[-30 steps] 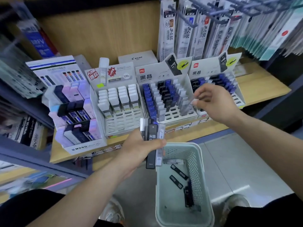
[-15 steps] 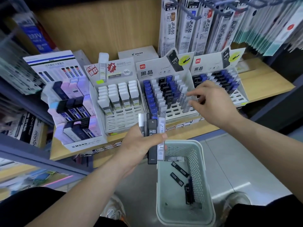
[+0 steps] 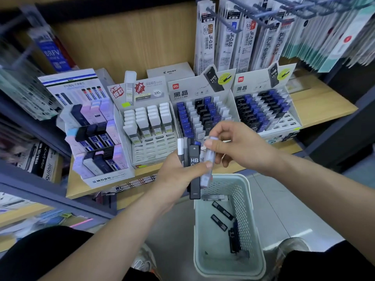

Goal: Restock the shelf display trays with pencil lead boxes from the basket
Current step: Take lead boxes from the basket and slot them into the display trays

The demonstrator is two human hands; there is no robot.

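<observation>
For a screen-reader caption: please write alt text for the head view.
The left hand grips a fan of lead boxes; the right hand pinches a clear box among them. A basket with a few more sits below, partly filled trays behind.

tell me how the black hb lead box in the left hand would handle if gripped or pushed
Probably stiff: the black HB box juts straight below the left hand unsupported. Likely light, since a thumb pins it with several others. Flat-sided, so it should slide rather than roll; the smooth case may slip.
</observation>
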